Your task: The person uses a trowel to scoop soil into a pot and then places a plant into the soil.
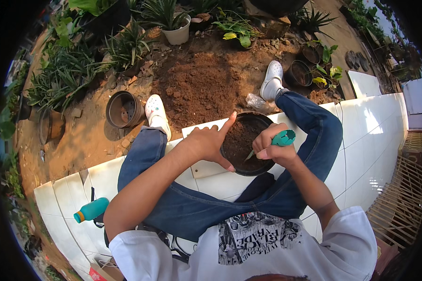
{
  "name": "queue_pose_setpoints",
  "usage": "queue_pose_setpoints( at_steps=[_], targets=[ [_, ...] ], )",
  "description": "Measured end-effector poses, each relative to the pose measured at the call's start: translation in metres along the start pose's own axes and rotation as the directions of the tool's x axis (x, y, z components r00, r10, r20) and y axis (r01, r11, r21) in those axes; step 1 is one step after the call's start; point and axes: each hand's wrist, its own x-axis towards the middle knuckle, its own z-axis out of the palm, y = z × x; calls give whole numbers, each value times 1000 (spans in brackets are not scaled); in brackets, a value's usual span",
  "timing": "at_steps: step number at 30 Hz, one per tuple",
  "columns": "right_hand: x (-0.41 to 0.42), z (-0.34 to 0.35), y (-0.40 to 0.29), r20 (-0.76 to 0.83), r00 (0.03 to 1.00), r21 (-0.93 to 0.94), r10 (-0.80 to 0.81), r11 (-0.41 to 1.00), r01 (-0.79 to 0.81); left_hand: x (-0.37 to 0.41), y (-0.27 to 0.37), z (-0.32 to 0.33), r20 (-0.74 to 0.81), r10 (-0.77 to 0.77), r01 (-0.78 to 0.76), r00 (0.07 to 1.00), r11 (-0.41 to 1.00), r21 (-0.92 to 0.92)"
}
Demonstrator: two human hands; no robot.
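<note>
A round black plastic pot (248, 172) holding dark brown soil (242, 140) stands between my legs, partly over a white board (204, 170) on the tiled ledge. My left hand (211, 142) lies against the pot's left side, thumb and forefinger spread wide along its rim. In my right hand (274, 145) is a small tool with a green handle (283, 137); its narrow tip points down into the soil, and most of its head is hidden by the hand or soil. Beyond the pot, a heap of loose reddish-brown soil (200, 87) lies on the ground between my feet.
Stacked empty pots (125, 109) stand left of my foot, another pot (51, 125) farther left. A crumpled clear plastic bag (260, 103) lies near the right foot. Potted plants (177, 31) line the far side. A teal bottle (93, 209) lies on white tiles (365, 140) at left.
</note>
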Motion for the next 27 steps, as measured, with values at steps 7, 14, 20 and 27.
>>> queue_pose_setpoints(
  at_steps=[7,14,20,27],
  targets=[
    [9,10,12,-1,858,-269,-514,826,495,-3,4,-5,6,-1,1,1000,1000,-2],
    [-1,16,23,122,858,-487,-500,723,491,-1,3,-4,28,-5,5,1000,1000,-20],
    [-8,17,8,-231,932,37,-278,955,294,-1,2,-3,8,-12,12,1000,1000,-9],
    [-9,20,30,-60,891,-458,-451,805,377,0,2,-4,16,-6,6,1000,1000,-13]
  ],
)
